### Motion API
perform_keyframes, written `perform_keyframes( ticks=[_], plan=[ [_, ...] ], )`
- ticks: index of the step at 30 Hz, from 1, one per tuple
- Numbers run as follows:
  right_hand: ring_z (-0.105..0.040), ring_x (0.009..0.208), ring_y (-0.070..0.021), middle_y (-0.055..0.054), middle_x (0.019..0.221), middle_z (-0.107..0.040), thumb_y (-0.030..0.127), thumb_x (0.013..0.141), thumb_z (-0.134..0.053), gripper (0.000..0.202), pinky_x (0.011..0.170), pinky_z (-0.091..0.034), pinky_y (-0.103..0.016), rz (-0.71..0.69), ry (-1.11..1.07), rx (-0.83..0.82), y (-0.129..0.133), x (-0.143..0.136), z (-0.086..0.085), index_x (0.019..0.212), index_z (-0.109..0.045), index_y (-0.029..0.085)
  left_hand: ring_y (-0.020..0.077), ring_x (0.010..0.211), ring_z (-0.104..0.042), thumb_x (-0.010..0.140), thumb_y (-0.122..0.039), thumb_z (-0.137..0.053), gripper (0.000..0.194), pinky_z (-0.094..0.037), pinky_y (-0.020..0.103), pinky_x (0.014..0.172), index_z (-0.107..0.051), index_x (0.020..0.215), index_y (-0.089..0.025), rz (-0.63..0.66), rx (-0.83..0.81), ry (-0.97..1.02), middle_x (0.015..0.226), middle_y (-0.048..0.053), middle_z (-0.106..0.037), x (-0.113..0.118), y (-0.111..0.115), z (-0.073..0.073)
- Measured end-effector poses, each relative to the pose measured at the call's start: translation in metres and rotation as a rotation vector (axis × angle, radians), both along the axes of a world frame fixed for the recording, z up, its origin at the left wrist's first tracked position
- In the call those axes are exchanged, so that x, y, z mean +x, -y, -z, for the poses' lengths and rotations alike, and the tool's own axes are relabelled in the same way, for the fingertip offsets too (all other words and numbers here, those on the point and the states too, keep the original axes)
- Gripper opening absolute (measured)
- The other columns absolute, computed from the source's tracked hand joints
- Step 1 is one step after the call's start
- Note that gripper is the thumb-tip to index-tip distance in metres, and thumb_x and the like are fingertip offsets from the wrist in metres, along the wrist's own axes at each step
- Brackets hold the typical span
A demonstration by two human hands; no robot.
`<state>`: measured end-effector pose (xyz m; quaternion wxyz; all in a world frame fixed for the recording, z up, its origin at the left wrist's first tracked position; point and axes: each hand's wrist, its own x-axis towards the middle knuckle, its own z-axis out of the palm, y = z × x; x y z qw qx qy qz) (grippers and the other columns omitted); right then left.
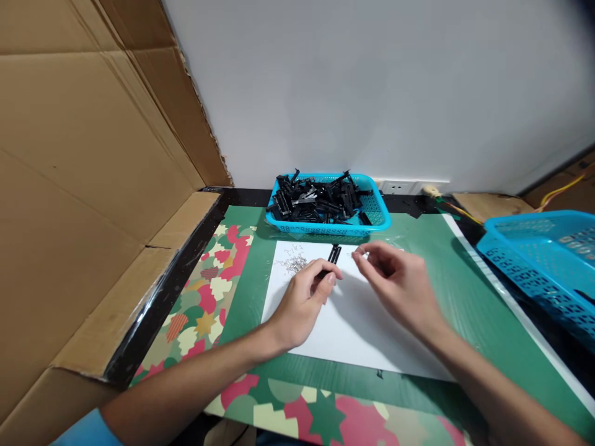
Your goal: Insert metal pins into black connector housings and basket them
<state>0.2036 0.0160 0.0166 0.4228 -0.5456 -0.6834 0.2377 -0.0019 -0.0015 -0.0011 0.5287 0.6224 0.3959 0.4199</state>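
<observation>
Left hand (pixel 302 303), centre of frame: thumb and bent fingers closed on a slim black part (pixel 335 254), whose upper end is left showing above the fingers. Right hand (pixel 404 285), right of centre: thumb and forefinger brought together at the tips, just beside the black part; whether anything small is pinched there cannot be told.

Small metal pieces (pixel 294 264), silvery, many: heaped and scattered just above and left of the left hand, on a white sheet (pixel 372 344). Small dark fragment (pixel 380 374): seen at the sheet's lower edge. Green covering (pixel 446 266): laid beneath the sheet, bordered at left and bottom by a patterned band (pixel 204 297) of stars and torn-edged shapes in red, cream and green.

Blue basket (pixel 325 230), upper centre: filled with jumbled black parts (pixel 320 198). Second blue basket (pixel 520 251), right edge: cut off by the frame. Wall socket (pixel 397 187), behind the first basket: markings too small to be read. Cardboard panel (pixel 83 136): stood along the left.
</observation>
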Motion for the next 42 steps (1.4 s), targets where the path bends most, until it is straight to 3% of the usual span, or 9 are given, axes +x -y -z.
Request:
perform_keyframes(
  ticks=[3,6,13,23,31,38,42],
  plan=[
    [-0.038,0.058,-0.0139,0.002,0.062,-0.048,0.054,0.1,-0.065,0.038,0.052,-0.028,-0.029,-0.134,0.133,-0.144,-0.012,0.025,-0.01,0.087,-0.074,0.019,0.0183,0.087,-0.063,0.105,-0.048,-0.063,0.029,-0.046,0.029,0.077,-0.066,0.116,-0.021,0.024,-0.032,0.057,0.093,0.003,-0.065,0.002,0.003,0.001],
    [-0.035,0.06,-0.0135,0.002,0.065,-0.046,0.056,0.1,-0.066,0.039,0.053,-0.026,-0.029,-0.225,0.201,-0.231,-0.015,0.04,-0.016,0.091,-0.075,0.019,0.0163,0.08,-0.065,0.097,-0.047,-0.076,0.032,-0.047,0.027,0.074,-0.064,0.108,-0.02,0.029,-0.092,0.137,0.084,0.0,-0.064,0.004,0.004,0.005],
    [-0.029,0.057,-0.0124,0.006,0.059,-0.036,0.041,0.102,-0.065,0.029,0.053,-0.024,-0.029,-0.418,0.375,-0.341,-0.014,0.037,-0.013,0.083,-0.074,0.02,0.0132,0.069,-0.063,0.092,-0.044,-0.083,0.033,-0.042,0.024,0.063,-0.064,0.094,-0.017,0.135,-0.241,0.095,0.073,-0.001,-0.066,0.005,0.006,0.007],
    [-0.029,0.056,-0.0123,0.007,0.057,-0.034,0.037,0.099,-0.064,0.028,0.052,-0.024,-0.028,-0.37,0.396,-0.329,-0.016,0.032,-0.005,0.079,-0.073,0.02,0.0101,0.064,-0.06,0.09,-0.04,-0.086,0.033,-0.04,0.022,0.059,-0.064,0.09,-0.016,0.159,-0.291,0.137,0.069,-0.001,-0.068,0.005,0.001,0.004],
    [-0.032,0.053,-0.0113,0.006,0.055,-0.04,0.028,0.096,-0.063,0.026,0.053,-0.026,-0.028,-0.307,0.451,-0.218,-0.01,0.024,-0.003,0.073,-0.069,0.018,0.0056,0.051,-0.046,0.094,-0.041,-0.081,0.032,-0.036,0.02,0.051,-0.06,0.091,-0.017,0.174,-0.305,0.159,0.068,-0.002,-0.068,0.002,0.001,0.005],
    [-0.034,0.051,-0.0114,0.004,0.055,-0.044,0.029,0.096,-0.06,0.026,0.053,-0.028,-0.027,-0.294,0.426,-0.178,-0.008,0.02,0.007,0.075,-0.068,0.018,0.005,0.045,-0.047,0.097,-0.044,-0.076,0.032,-0.034,0.018,0.045,-0.056,0.092,-0.019,0.178,-0.305,0.145,0.068,-0.003,-0.066,0.001,-0.001,0.005],
    [-0.033,0.051,-0.0108,0.005,0.054,-0.043,0.028,0.096,-0.058,0.029,0.052,-0.026,-0.028,-0.318,0.413,-0.168,-0.004,0.018,0.004,0.069,-0.063,0.019,0.0068,0.045,-0.051,0.097,-0.046,-0.075,0.034,-0.036,0.018,0.042,-0.055,0.092,-0.019,0.172,-0.317,0.14,0.067,-0.003,-0.066,0.001,-0.001,0.004]
  ],
)
